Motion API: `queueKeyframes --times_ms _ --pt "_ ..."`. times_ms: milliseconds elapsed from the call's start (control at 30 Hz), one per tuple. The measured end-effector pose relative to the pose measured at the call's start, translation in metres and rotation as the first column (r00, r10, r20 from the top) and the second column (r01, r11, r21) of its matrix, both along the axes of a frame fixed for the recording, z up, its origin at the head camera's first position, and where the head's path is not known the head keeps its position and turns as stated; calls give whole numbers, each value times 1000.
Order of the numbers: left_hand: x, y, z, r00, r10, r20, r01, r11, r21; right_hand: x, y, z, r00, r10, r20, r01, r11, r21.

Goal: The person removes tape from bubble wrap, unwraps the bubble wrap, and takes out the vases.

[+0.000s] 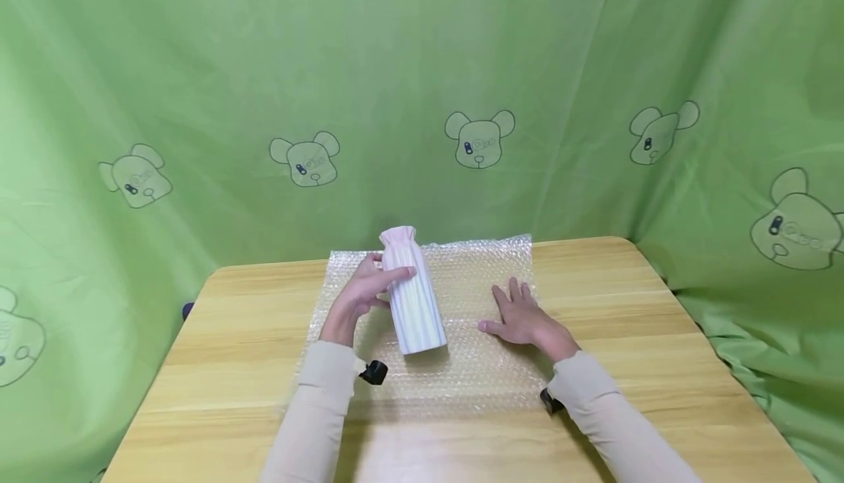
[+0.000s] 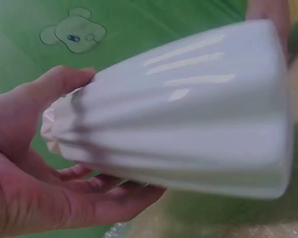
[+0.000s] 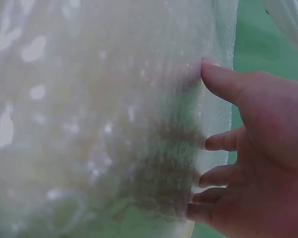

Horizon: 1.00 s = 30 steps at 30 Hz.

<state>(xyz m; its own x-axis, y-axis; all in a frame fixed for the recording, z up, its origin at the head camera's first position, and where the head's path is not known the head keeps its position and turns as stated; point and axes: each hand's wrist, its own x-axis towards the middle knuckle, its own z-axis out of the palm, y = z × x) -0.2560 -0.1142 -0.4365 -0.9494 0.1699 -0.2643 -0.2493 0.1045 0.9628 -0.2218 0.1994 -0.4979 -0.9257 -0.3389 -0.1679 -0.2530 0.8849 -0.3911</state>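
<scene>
Between the two hands, on a sheet of bubble wrap (image 1: 461, 336) spread over the wooden desk (image 1: 659, 366), a white ribbed vase (image 1: 412, 300) occupies the left half of the sheet. The left hand (image 1: 369, 289) grips the vase just below its gathered, pinkish neck (image 1: 398, 236): the thumb crosses the front of the body and the fingers curl behind it, as the left wrist view confirms, where the palm and fingers (image 2: 89, 186) cradle the narrow end. The vase's long axis runs from the neck, at the far side away from the person, to the broad base (image 1: 425, 344), at the near side, tilted slightly so that the base lies a little toward the right hand. Whether the base rests fully on the wrap or is partly lifted cannot be told with certainty, though it appears to touch the sheet.

The right hand (image 1: 521, 318) lies flat, fingers straight and spread, palm down on the right half of the bubble wrap, apart from the vase and holding nothing; the right wrist view shows its fingertips (image 3: 208, 67) pressing the sheet. The left hand is therefore the one on the vase, while the right hand is near it but separated by a strip of bare wrap. The sheet extends beyond both hands toward the far edge of the desk and toward the person. Behind the desk hangs a green cloth backdrop (image 1: 198, 65) printed with bear-head figures.
</scene>
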Motion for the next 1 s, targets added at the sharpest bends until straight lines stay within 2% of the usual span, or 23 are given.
queueKeyframes --times_ms 167,333,533,667,733,900,1000 --pt "-2 5 7 988 85 -129 -87 996 -11 0 2 2 1000 8 -13 -7 999 36" --pt "-5 9 9 951 139 -275 -140 990 15 2 3 2 999 7 -42 -5 999 45" --pt "-10 13 7 909 211 -358 -208 977 49 8 3 4 999 19 -51 -17 999 46" --pt "-15 14 8 870 218 -442 -209 975 69 13 3 3 997 27 -75 -24 999 45" --pt "-17 14 7 858 218 -465 -207 975 76 17 3 4 996 30 -83 -27 999 44" --pt "-26 16 5 843 218 -492 -200 976 91 27 4 8 997 32 -73 -31 999 23" --pt "-33 21 5 841 184 -508 -166 983 82 32 8 12 998 19 -60 -18 1000 22"
